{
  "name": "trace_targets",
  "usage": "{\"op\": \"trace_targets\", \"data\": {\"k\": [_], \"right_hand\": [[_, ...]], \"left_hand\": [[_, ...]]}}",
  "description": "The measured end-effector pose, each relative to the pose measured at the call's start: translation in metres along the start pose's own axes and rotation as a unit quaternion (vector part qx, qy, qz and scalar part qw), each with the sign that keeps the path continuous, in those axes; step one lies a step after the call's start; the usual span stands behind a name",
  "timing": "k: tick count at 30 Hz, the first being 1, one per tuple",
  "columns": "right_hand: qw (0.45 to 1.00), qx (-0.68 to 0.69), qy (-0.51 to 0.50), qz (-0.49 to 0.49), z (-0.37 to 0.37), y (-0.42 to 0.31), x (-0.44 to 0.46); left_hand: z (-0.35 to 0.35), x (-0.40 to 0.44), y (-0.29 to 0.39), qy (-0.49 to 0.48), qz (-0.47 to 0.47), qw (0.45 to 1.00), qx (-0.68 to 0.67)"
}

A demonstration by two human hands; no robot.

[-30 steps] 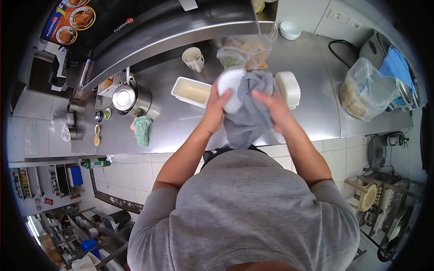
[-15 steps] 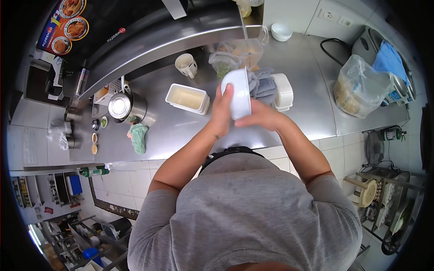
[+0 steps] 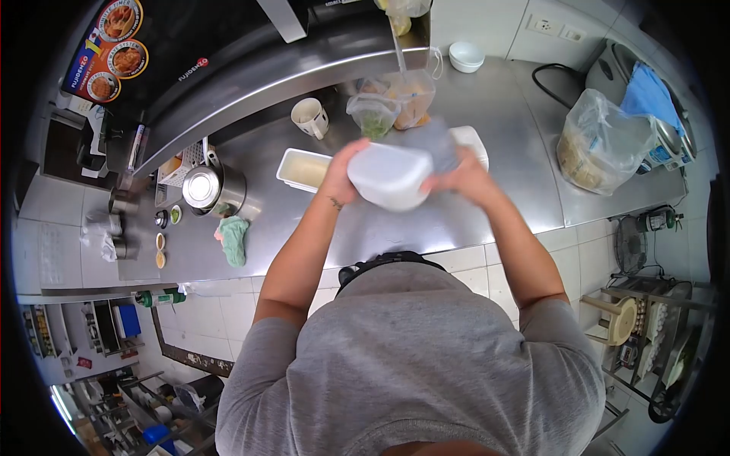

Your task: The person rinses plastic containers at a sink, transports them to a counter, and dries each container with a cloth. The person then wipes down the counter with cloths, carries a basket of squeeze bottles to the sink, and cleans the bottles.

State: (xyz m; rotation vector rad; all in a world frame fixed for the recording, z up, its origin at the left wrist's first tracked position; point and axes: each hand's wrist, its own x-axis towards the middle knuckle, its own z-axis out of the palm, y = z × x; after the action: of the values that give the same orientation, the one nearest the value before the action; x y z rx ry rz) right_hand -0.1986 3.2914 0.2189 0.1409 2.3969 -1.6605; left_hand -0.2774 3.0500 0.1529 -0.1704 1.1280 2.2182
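A white plastic container (image 3: pixel 391 175), smeared by motion, is tilted above the steel counter with its closed bottom side toward me. My left hand (image 3: pixel 344 173) grips it by its left edge. At its right edge my right hand (image 3: pixel 464 178) is closed on a grey cloth (image 3: pixel 432 143), also blurred; its thumb reaches the container's side. The cloth is partly behind the container, so its full extent is hidden. Another white tub (image 3: pixel 470 144) stands just beyond my right hand. Left of my left hand, a rectangular white container (image 3: pixel 303 169) sits on the counter.
A mug (image 3: pixel 309 118) and plastic bags (image 3: pixel 372 114) stand toward the back. To the left are a lidded pot (image 3: pixel 204 187) and a green cloth (image 3: pixel 234 239). A filled plastic bag (image 3: pixel 601 144) lies at right, white bowls (image 3: pixel 466 56) at the back.
The white container has turned from edge-on to show its broad underside and moved slightly down. My left hand has shifted left; my right hand has moved right and up, with the grey cloth now blurred.
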Motion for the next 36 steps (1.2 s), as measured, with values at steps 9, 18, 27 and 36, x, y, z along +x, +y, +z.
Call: {"op": "trace_targets", "data": {"k": [9, 18, 27, 36], "right_hand": [[0.892, -0.203, 0.238, -0.325, 0.068, 0.011, 0.005], [0.907, 0.403, -0.069, 0.099, 0.031, -0.01, 0.053], [0.63, 0.757, -0.166, 0.045, 0.071, 0.004, 0.037], [0.864, 0.497, -0.079, 0.001, 0.022, 0.017, 0.061]], "left_hand": [[0.056, 0.011, -0.022, 0.159, 0.458, 0.806, 0.341], [0.115, -0.053, -0.024, 0.115, 0.486, 0.641, 0.583], [0.084, -0.028, -0.023, 0.101, 0.61, 0.481, 0.621], [0.105, -0.061, -0.05, -0.003, 0.516, 0.566, 0.643]]}}
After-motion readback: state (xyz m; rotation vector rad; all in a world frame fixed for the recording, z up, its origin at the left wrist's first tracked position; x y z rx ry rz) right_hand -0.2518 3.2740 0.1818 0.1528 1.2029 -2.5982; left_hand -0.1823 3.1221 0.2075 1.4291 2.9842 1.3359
